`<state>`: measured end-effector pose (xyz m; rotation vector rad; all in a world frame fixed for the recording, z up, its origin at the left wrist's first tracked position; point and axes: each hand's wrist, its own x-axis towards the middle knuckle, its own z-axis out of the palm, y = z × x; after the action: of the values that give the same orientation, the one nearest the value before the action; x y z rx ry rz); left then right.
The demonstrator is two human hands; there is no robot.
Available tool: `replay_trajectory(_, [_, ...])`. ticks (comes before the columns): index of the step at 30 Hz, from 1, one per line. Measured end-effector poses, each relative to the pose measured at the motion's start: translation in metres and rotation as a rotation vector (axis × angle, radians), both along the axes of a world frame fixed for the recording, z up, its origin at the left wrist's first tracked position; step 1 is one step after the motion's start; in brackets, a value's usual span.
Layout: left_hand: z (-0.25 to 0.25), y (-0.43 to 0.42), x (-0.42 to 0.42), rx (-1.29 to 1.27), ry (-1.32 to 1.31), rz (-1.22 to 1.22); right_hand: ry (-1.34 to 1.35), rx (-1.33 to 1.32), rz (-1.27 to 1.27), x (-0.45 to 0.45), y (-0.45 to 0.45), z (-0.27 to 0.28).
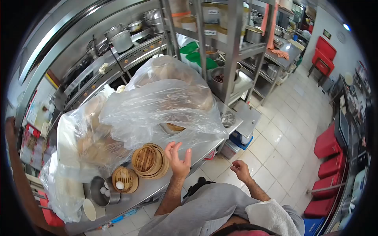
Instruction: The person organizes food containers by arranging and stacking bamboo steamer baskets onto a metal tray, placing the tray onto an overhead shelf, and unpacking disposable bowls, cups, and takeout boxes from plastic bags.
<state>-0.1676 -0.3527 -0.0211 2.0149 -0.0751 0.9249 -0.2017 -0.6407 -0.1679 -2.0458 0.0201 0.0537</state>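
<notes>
My left hand (179,159) is raised at the steel table's front edge, its fingers spread and nothing in it. Just left of it stands a stack of bamboo steamers (149,160) with a slatted top. A smaller bamboo steamer (125,179) holds a white egg (119,185). Beside that, a metal pot (97,190) contains several eggs. Over the floor, away from the table, my right hand (241,171) has its fingers curled in; whatever they hold, if anything, is hidden. Clear plastic sheeting (157,103) covers bulky things on the table, with a metal tray (173,128) partly showing.
A cream cup (93,209) sits near the table's front corner. Another person's arm (15,169) shows at the left edge. A steel shelf rack (232,51) rises behind the table. Red bins (328,169) line the right, across the tiled floor (275,137). Stoves (118,65) stand at the back.
</notes>
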Motion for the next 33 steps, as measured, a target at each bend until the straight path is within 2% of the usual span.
replay_trajectory(4, [-0.002, 0.008, 0.016, 0.026, 0.031, 0.052, 0.058, 0.018, 0.068, 0.040, 0.010, 0.018])
replay_trajectory(9, [-0.003, 0.019, 0.033, 0.017, 0.018, 0.054, -0.003, 0.026, 0.078, 0.080, 0.022, 0.033])
replay_trajectory(18, [-0.004, -0.006, 0.056, -0.029, 0.019, 0.043, 0.026, 0.046, 0.114, 0.085, 0.005, 0.020])
replay_trajectory(24, [-0.002, -0.075, 0.059, 0.028, 0.032, 0.045, 0.059, 0.040, 0.141, 0.090, -0.068, 0.011])
replay_trajectory(29, [-0.007, -0.174, 0.055, -0.002, 0.053, 0.089, 0.066, 0.058, 0.157, 0.095, -0.166, 0.006])
replay_trajectory(33, [-0.007, -0.245, 0.051, -0.010, 0.140, -0.024, 0.060, 0.020, 0.018, 0.106, -0.230, 0.004])
